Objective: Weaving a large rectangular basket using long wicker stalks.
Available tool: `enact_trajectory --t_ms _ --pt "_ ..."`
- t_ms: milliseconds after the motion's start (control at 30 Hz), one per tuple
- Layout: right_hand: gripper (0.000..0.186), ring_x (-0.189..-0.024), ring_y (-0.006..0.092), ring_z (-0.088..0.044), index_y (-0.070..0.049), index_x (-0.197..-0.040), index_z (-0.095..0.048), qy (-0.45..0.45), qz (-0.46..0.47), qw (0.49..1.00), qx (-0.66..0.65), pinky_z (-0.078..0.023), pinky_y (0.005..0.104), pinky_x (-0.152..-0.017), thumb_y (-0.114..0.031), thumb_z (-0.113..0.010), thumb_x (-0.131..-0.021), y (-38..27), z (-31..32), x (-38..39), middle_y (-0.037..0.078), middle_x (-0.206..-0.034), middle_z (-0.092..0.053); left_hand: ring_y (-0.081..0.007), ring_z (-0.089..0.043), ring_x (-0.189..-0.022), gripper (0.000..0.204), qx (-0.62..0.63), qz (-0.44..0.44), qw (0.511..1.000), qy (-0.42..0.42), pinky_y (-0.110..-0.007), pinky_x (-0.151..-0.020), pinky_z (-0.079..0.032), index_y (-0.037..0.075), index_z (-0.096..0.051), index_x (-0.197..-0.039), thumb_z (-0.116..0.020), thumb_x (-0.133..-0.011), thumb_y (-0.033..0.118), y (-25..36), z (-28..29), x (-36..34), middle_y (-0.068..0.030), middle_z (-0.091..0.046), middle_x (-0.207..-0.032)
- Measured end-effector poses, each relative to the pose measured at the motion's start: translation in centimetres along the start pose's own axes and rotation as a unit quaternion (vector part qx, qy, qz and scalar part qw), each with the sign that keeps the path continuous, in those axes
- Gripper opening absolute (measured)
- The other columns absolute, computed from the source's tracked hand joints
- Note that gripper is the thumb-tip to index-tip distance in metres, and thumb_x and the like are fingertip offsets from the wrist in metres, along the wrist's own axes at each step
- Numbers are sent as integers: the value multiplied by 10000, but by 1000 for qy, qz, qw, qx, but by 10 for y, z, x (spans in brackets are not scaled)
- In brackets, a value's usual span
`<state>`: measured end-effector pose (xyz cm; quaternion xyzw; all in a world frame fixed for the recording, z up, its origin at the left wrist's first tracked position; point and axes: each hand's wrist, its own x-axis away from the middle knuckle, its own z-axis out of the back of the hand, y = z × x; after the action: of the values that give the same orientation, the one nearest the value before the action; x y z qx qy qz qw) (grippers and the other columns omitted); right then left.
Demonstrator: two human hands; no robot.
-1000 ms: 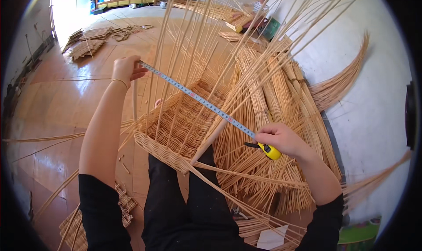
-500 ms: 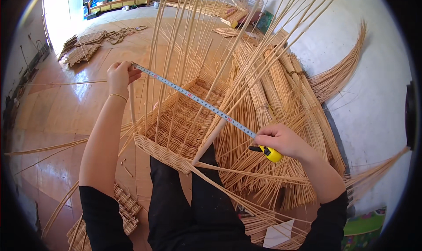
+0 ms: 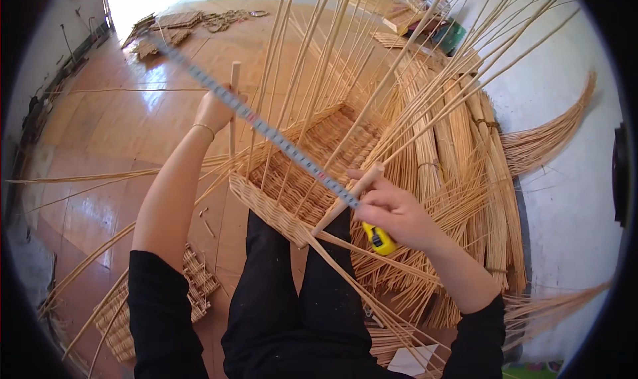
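I see the left hand (image 3: 216,114) closed round the basket's (image 3: 271,207) left corner post (image 3: 235,72), right hand (image 3: 399,216) pinching tape measure (image 3: 379,239) against right post (image 3: 334,213)

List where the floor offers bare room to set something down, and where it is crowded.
Bare floor lies left of the left hand, beyond the long canes. Right of the basket, cane bundles crowd it.
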<state>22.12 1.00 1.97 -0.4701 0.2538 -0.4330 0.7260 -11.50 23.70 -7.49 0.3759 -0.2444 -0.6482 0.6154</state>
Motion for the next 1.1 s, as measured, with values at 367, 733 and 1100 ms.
enact_trajectory --t_ms 367,733,1100 --pt "186 -938 209 -549 31 -882 -608 64 23 997 48 -449 314 -823 -148 -557 -888 38 -23 -5 87 -1073 -502 -165 -620 -500 291 47 55 997 36 -304 -458 -501 6 -582 -831 -639 -817 291 -7 -10 0 -93 -619 -641" --pt "178 -919 178 -540 33 -890 -615 77 -21 997 -8 -446 295 -789 -140 -576 -875 32 -25 0 86 -1065 -504 -152 -590 -454 219 126 58 990 1 -278 -383 -485 -15 -574 -827 -668 -811 183 -2 5 -2 -85 -610 -665" --pt "214 -612 102 -565 79 -840 -633 161 -178 971 15 -444 241 -567 -132 -599 -857 -25 0 31 104 -873 -631 -264 -667 -664 318 532 62 844 30 -332 -572 -592 -88 -483 -1125 -534 -861 82 58 30 10 -141 -589 -870"
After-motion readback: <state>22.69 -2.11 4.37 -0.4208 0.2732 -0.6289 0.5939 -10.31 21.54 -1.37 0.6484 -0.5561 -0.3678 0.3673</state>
